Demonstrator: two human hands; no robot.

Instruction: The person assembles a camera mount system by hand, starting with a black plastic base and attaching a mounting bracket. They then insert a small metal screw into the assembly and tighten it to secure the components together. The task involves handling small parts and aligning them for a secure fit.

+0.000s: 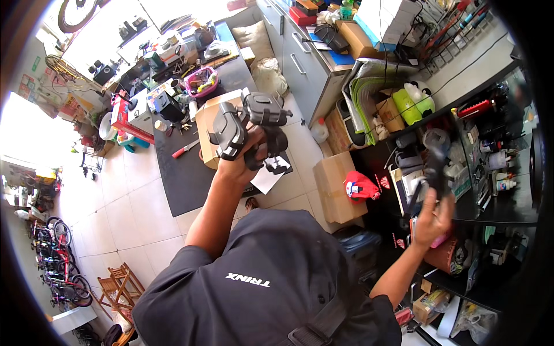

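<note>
My left hand is closed around several black phone holders with handlebar-style clamps, held up over the table. The holders cover most of its fingers. Out to the right, my right hand grips a dark, slim object in front of the shelves; motion smears it, so its kind cannot be made out. Beneath my left hand, an open cardboard box and a white sheet of paper lie on the dark table.
A red-handled knife and a pink basket are on the table. Black shelves crowded with parts rise at the right. A closed carton with a red item stands between. Wooden chairs and bicycles are at the left.
</note>
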